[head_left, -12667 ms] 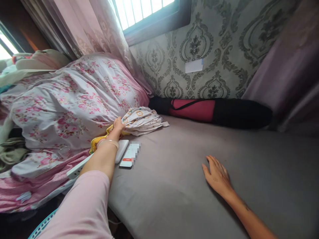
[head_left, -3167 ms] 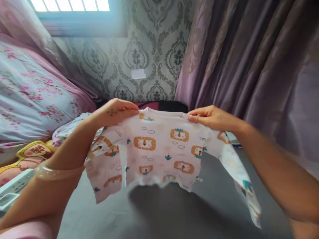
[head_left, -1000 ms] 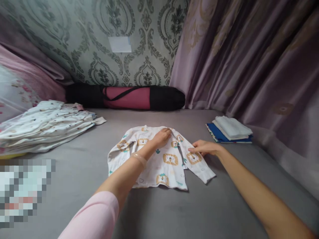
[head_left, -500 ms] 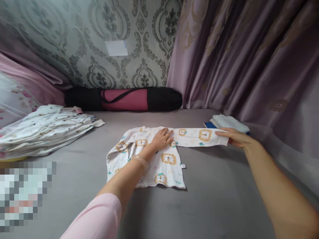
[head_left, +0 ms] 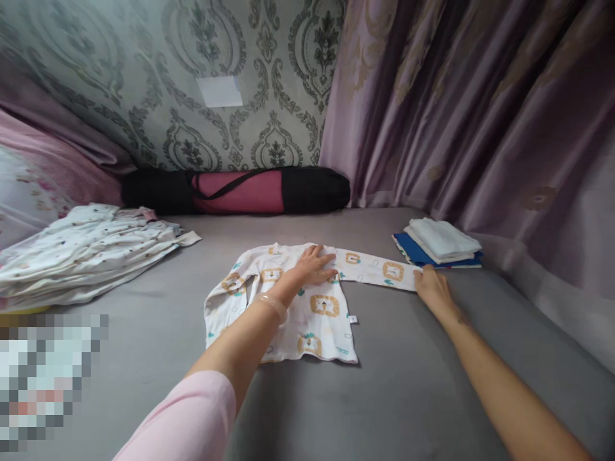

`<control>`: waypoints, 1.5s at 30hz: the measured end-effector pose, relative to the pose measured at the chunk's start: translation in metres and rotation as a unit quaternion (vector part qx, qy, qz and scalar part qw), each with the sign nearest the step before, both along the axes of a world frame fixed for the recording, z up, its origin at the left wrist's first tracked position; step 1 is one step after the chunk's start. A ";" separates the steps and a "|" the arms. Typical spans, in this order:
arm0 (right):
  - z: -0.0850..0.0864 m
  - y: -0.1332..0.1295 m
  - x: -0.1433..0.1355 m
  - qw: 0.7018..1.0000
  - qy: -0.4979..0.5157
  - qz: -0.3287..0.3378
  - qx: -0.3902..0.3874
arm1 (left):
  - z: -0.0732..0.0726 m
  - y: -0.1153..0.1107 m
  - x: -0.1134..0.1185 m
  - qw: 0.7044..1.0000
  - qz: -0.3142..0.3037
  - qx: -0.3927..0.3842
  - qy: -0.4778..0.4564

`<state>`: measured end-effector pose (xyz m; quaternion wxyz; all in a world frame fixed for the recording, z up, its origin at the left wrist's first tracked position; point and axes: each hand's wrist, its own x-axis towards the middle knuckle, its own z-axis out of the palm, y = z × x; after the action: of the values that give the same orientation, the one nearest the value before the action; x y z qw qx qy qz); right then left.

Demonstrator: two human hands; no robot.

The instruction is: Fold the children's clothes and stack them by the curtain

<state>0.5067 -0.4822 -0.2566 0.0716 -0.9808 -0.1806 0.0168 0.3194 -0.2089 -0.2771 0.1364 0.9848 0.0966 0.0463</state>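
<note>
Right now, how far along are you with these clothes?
The folded stack looks done. In hand is the lion-print shirt: the left hand rests near its shoulder, the right hand touches the outstretched sleeve's cuff. What seems left: the shirt, spread flat with its other sleeve bent, and the loose, rumpled pile.

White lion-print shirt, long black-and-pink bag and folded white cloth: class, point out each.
Lion-print shirt [head_left: 306,315], head view: front.
Black-and-pink bag [head_left: 243,195], head view: pink middle.
White cloth [head_left: 444,239], head view: top face.

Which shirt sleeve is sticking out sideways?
The right sleeve, with the right hand at its cuff. It reaches out sideways, while the left sleeve bends down towards the hem.
</note>
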 end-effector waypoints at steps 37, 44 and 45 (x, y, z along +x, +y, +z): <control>-0.027 0.014 -0.026 0.984 0.000 0.162 -0.068 | -0.016 -0.024 -0.002 0.996 0.066 0.051 -0.008; -0.040 -0.025 -0.013 0.980 -0.090 0.175 0.014 | 0.002 -0.014 -0.009 0.999 0.012 -0.036 0.036; -0.043 -0.027 -0.011 0.978 -0.095 0.181 0.038 | 0.007 -0.010 -0.015 0.999 0.002 -0.046 0.025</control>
<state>0.4958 -0.5094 -0.2992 0.0871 -0.9254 -0.3620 -0.0707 0.3043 -0.2193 -0.2701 0.1794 0.9781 0.1044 0.0173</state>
